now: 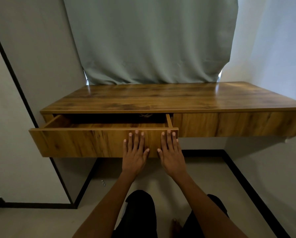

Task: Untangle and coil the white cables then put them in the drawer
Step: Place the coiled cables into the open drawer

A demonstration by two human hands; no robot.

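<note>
- Cables (144, 115): pale tangle barely visible, deep at the back of the open drawer (85, 142).
- Left hand (135, 152) and right hand (171, 152): flat, fingers straight, pressed side by side against the drawer front.
- Drawer partly out of the wooden desk (161, 98).
- Green curtain (150, 40) hangs behind.

I see the wooden drawer (85, 143) pulled partway out from under the counter, level, its front panel facing me. Deep in its shadowed back lies a pale cable bundle (144, 114), barely visible.
</note>
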